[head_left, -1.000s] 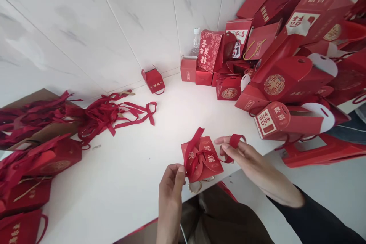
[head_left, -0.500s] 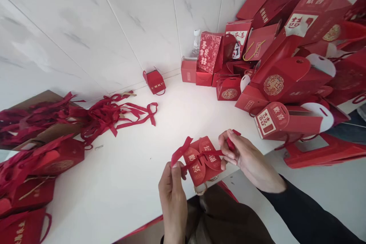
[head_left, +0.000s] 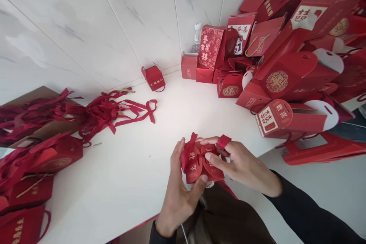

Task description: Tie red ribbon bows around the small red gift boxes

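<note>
A small red gift box (head_left: pixel 193 174) with folded petal flaps and pale lettering is between my hands at the table's front edge. My left hand (head_left: pixel 183 194) grips its left side, thumb on the lower edge and fingers along the far left. My right hand (head_left: pixel 237 162) holds the right side, with its thumb pressing near the centre of the top. A red ribbon (head_left: pixel 188 152) crosses the flaps, knotted in the middle; one tail stands up at the left, the other lies over my right fingers. Part of a gold, rope-like handle shows below the box.
Many red gift boxes (head_left: pixel 288 74) are heaped at the right, beside a clear bottle (head_left: pixel 197 37). Loose red ribbons (head_left: pixel 98 116) lie at the left near more boxes (head_left: pixel 58 156). One small box (head_left: pixel 154 77) stands by the tiled wall. A red stool (head_left: pixel 323 150) is below right.
My hands have gone from holding the two ribbon ends apart to gripping the box's sides. The right thumb now presses on the knot area, and the left ribbon tail stands loose.
</note>
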Demonstrator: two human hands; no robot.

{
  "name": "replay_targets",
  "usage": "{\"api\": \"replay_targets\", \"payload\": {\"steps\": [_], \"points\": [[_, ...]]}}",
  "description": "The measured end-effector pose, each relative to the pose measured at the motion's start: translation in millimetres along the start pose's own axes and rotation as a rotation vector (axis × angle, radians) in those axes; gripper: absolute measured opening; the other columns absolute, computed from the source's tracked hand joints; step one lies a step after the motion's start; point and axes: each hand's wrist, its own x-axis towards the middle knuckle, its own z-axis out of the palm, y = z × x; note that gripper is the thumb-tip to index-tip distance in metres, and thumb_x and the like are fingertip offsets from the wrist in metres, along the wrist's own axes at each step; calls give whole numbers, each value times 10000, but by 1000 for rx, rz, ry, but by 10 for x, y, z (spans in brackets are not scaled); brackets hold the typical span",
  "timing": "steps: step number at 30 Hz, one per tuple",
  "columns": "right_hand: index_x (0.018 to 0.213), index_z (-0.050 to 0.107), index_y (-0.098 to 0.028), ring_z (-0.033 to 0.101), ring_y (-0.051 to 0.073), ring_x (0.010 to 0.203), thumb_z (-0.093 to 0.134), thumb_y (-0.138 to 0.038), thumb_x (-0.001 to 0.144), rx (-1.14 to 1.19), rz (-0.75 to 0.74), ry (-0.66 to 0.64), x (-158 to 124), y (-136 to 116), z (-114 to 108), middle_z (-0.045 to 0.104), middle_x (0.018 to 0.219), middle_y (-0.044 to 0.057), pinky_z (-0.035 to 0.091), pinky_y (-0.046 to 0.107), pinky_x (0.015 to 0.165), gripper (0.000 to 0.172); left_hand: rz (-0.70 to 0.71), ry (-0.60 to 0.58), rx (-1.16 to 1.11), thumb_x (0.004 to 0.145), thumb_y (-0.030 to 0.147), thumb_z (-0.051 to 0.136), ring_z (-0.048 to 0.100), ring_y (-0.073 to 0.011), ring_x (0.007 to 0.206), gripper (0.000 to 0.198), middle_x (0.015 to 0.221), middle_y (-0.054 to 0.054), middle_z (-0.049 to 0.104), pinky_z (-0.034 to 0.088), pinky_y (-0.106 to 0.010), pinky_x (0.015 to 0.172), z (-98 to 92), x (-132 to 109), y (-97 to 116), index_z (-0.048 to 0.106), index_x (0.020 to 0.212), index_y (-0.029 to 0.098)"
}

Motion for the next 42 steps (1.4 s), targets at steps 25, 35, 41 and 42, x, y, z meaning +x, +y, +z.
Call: {"api": "replay_targets", "payload": {"steps": [25,35,41,42], "points": [[1215,592,-272,634,194,962,488,-443,1026,-9,-60,21,82,-77,-81,669,1082,36,524,294,800,275,-126,313,-206,842,506,708,465,-312,1386,735,1551,-104,409,489,-431,1046,219,57,9,396,1479,314],[880,582,-226,405,143,619,377,-619,1021,297,82,149,146,59,-82,347,676,-44,423,280,608,465,-228,422,-176,933,469,608,489,-134,723,283,759,19,558,408,-238,660,135,111,-46,580,829,207],[939,626,-219,463,130,627,410,-617,1013,260,83,176,169,37,-136,474,770,-14,457,272,603,459,-187,529,-306,925,400,627,558,-145,821,198,851,3,653,438,-246,738,119,184,115,660,864,214],[999,647,-225,487,127,638,408,-614,1015,231,74,187,170,6,-160,515,824,-3,478,274,624,457,-173,514,-380,930,386,615,594,-160,882,192,891,-13,681,459,-262,789,107,223,172,678,884,211]]}}
